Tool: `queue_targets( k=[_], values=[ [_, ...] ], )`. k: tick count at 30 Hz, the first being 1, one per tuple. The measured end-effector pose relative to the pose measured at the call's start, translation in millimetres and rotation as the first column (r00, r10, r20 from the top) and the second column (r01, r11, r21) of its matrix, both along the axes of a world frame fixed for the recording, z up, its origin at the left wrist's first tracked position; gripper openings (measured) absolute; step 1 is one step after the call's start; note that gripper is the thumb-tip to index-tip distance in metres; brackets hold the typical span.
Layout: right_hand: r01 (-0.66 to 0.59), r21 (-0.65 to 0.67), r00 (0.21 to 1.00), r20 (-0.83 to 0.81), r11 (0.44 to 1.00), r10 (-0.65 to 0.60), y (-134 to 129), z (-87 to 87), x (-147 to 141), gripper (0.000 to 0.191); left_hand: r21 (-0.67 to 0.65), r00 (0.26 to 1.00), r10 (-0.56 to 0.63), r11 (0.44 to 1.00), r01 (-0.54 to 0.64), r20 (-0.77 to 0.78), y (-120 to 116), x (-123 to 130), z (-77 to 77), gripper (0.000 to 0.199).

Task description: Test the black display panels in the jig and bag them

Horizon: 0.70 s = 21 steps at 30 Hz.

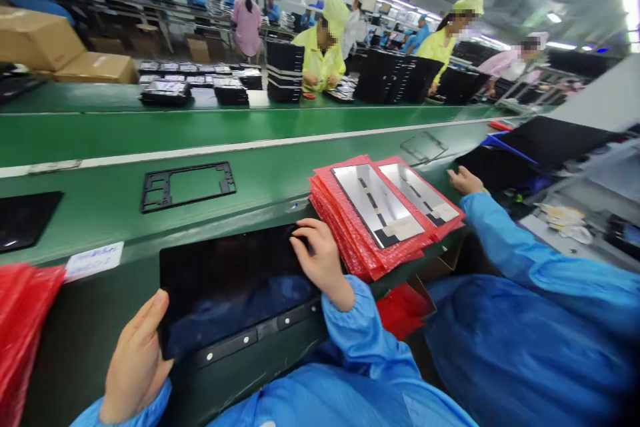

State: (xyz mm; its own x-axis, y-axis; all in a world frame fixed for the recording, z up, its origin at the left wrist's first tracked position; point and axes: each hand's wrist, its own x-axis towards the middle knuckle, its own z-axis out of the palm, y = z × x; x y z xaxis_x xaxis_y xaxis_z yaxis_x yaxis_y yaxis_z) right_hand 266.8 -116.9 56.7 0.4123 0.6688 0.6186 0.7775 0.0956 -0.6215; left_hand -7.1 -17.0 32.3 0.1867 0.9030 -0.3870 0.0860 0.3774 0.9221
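Glossy black with blue sheen: near panel (235, 280). Black with white dots: strip (263, 331) along near edge. Matte black: open frame (160, 197). Silver, banded black and beige: two screens (367, 195) at right. Red, bubble-textured: wrap (350, 255) beneath. Green: belt (270, 170), lined white. White with blue script: label (94, 261), left. Light blue: near sleeves (367, 337). Yellow: far garments (313, 53). Brown: cartons (97, 68), far left.

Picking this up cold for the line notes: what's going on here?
The left hand grips the left end of a glossy dark panel; the right hand has its fingers at the far right corner. To the right, two silver panels lie on stacked red bubble wrap. A black frame lies on the green surface beyond.
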Motion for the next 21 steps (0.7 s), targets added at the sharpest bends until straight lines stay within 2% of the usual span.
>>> queue_targets(
  k=[2, 4, 6, 8, 10, 14, 16, 18, 19, 21],
  values=[
    [-0.031, -0.033, 0.986, -0.165, 0.999, 0.025, -13.8, -1.9, 7.6, 0.023, -0.125, 0.983, 0.076, 0.991, -0.055, 0.167, 4.8, -0.2, 6.8, 0.051],
    [-0.2, -0.104, 0.921, -0.359, 0.974, 0.151, -25.4, -5.6, 12.8, 0.033, -0.178, 0.944, 0.135, 0.981, -0.084, 0.301, 7.6, -0.4, 8.9, 0.05],
    [-0.395, -0.167, 0.83, -0.486, 0.903, 0.273, -34.3, -8.3, 13.9, 0.037, -0.213, 0.897, 0.19, 0.971, -0.111, 0.4, 8.7, -0.9, 6.7, 0.048],
    [-0.511, -0.209, 0.772, -0.538, 0.834, 0.338, -40.2, -8.4, 10.9, 0.041, -0.273, 0.838, 0.232, 0.956, -0.104, 0.494, 8.8, -1.6, 2.7, 0.044],
    [-0.552, -0.237, 0.75, -0.561, 0.799, 0.351, -43.4, -6.3, 5.9, 0.046, -0.316, 0.774, 0.259, 0.945, -0.08, 0.578, 8.8, -2.8, -0.2, 0.04],
    [-0.539, -0.307, 0.773, -0.55, 0.784, 0.317, -44.4, -3.4, 0.2, 0.048, -0.328, 0.698, 0.273, 0.943, -0.058, 0.662, 9.0, -4.9, 0.7, 0.041],
    [-0.523, -0.321, 0.787, -0.539, 0.789, 0.302, -42.4, -6.8, 2.5, 0.047, -0.338, 0.708, 0.272, 0.94, -0.049, 0.652, 7.6, -4.6, 3.0, 0.037],
    [-0.51, -0.302, 0.773, -0.571, 0.805, 0.275, -37.1, -13.9, 8.1, 0.049, -0.308, 0.777, 0.221, 0.951, -0.036, 0.59, 3.3, -2.6, 5.6, 0.039],
    [-0.497, -0.279, 0.76, -0.596, 0.821, 0.258, -32.6, -18.5, 11.7, 0.049, -0.265, 0.831, 0.167, 0.964, -0.025, 0.531, 0.0, -0.9, 7.0, 0.043],
    [-0.452, -0.228, 0.74, -0.636, 0.862, 0.22, -19.4, -28.5, 18.8, 0.048, -0.082, 0.935, 0.03, 0.997, 0.0, 0.353, -8.5, 3.8, 11.0, 0.047]
  ],
)
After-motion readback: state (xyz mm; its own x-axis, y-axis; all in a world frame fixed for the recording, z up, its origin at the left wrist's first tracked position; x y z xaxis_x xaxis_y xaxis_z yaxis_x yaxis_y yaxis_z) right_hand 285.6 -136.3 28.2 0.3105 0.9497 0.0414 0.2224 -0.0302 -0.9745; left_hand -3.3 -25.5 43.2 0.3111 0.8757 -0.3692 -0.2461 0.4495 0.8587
